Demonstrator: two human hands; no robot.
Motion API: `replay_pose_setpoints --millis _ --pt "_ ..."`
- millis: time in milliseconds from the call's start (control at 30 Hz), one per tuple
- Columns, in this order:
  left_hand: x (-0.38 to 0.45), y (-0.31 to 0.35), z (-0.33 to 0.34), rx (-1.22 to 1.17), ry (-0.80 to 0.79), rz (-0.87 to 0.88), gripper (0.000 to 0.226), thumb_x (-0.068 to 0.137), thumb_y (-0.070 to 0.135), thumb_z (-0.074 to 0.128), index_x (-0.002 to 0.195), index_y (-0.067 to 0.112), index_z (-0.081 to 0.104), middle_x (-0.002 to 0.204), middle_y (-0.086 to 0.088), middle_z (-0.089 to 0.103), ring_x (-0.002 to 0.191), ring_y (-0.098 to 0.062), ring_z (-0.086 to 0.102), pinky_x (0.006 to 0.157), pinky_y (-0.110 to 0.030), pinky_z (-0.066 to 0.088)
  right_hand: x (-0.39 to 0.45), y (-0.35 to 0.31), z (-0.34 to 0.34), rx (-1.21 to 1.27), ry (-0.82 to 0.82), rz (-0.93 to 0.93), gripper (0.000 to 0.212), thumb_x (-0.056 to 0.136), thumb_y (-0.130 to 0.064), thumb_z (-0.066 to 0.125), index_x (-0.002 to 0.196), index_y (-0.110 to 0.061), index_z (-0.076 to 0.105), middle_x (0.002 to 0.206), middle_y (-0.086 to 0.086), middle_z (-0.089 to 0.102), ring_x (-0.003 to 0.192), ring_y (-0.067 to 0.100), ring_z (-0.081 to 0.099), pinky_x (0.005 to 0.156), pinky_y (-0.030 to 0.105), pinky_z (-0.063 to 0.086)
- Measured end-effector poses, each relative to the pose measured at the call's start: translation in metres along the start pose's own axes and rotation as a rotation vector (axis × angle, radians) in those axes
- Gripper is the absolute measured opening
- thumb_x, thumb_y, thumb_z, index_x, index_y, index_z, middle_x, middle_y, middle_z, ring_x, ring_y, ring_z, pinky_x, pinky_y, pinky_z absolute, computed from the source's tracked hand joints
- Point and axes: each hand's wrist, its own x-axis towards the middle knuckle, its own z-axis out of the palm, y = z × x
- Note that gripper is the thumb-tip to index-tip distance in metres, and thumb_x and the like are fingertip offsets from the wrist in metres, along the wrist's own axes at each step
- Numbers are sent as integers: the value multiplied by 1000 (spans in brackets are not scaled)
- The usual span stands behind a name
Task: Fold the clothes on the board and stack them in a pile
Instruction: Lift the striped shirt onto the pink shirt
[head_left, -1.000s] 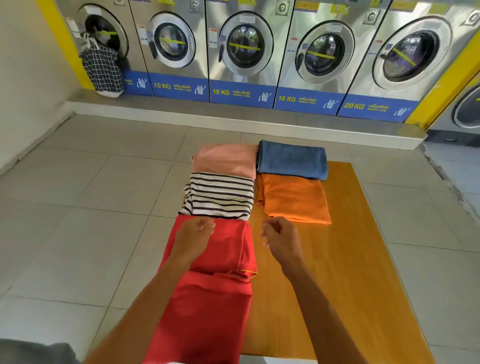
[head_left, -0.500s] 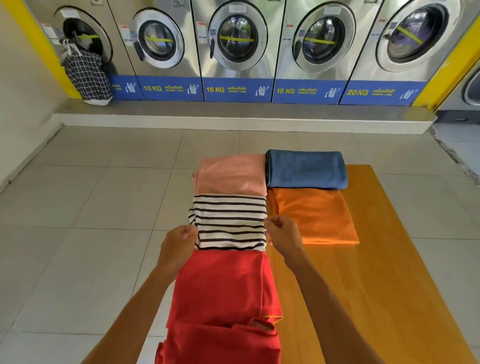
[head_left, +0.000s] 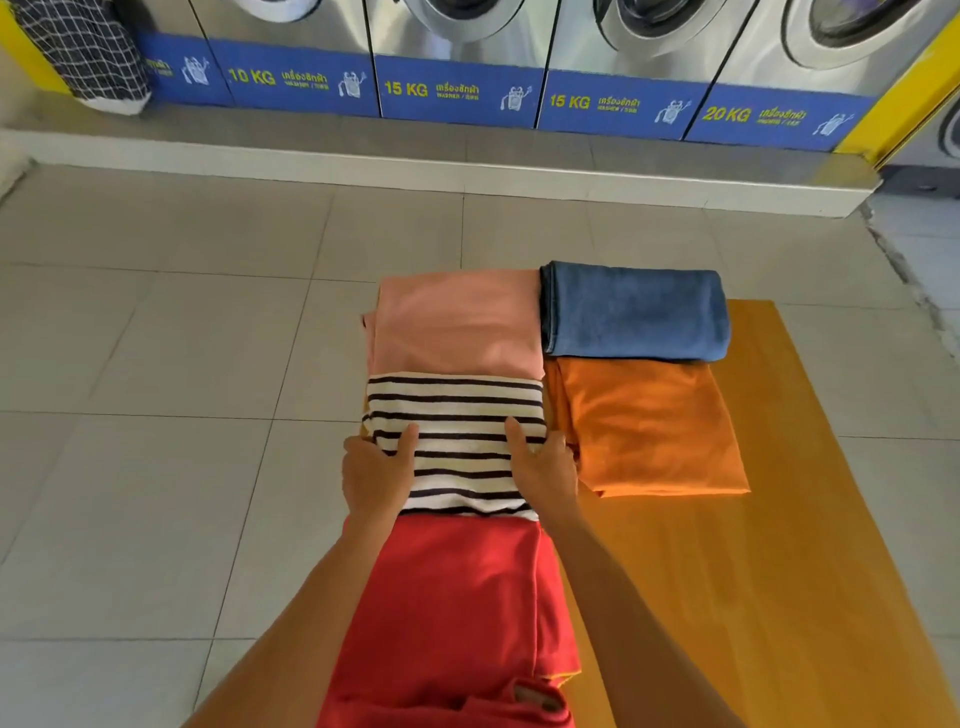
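Now | left hand (head_left: 376, 475) | right hand (head_left: 543, 462) | both gripping striped shirt (head_left: 457, 441) sides, thumbs on top.

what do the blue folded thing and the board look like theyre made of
The blue folded piece looks like terry or microfibre towelling: thick, matte, with a fuzzy nap and bulky rounded folds. The board looks like wood or wood-look laminate: an orange-brown surface with faint grain streaks and a slight sheen. Which of the two, the view cannot settle.
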Motion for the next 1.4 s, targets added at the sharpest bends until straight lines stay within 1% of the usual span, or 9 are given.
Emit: replay_pose_setpoints --millis 167,300,400,567,733,933,1133,1267,1400 --pt "-4 -1 10 102 63 39 74 87 64 50 118 -3 46 104 -16 64 93 -36 63 75 -41 48 4 0 1 -57 33 13 95 79 -82 51 141 -10 49 136 10 62 128 32 56 107 47 46" --pt "-3 -6 11 36 73 40 73 86 66 51 119 1 45 102 -13 66 91 -34 65 76 -43 53 7 -2 -1 -40 -29 39 110 55 -95 54 134 -19 59 128 1 67 123 28 60 102 48 51" --pt "3 -11 8 -59 -19 39 76 82 70 52 129 9 47 108 -6 66 99 -29 65 83 -41 54 7 -1 -2 3 -27 -1 83 67 -82 63 126 -22 64 120 -1 70 117 26 63 100 48 53" --pt "11 -17 2 -184 -222 160 72 80 78 46 143 47 31 132 6 60 118 -20 58 100 -45 49 5 8 0 162 -48 -44 52 81 -62 70 119 -26 63 109 -8 70 105 18 68 93 41 58" --pt "11 -22 2 -166 -234 160 68 88 71 39 146 38 32 134 3 58 121 -22 56 98 -40 49 2 13 1 223 -62 -59 59 80 -61 70 126 -26 61 112 -6 72 102 15 70 89 42 61" --pt "-1 -22 10 14 1 295 58 97 55 32 144 20 38 128 -4 62 115 -27 60 94 -40 48 -1 12 -2 245 -67 -45 61 85 -54 72 133 -22 54 116 -3 69 106 19 68 89 44 61" --pt "8 -10 -10 -131 -221 227 52 98 54 36 135 19 49 117 -1 65 112 -22 62 94 -39 52 -6 -2 -14 275 -72 -162 53 81 -55 74 126 -29 61 109 -7 75 100 13 73 85 42 63" --pt "16 31 -37 -245 -186 257 46 96 55 42 119 18 59 103 3 67 97 -14 64 80 -32 54 -7 -45 -36 339 -126 -274 35 86 -44 76 115 -28 67 104 -5 78 94 11 75 81 41 64" --pt "42 85 -48 -328 -126 320 46 96 54 44 123 19 56 106 3 66 95 -12 65 71 -25 53 16 -104 -50 325 -90 -348 40 86 -44 76 117 -23 65 102 -4 76 92 10 74 79 35 64"
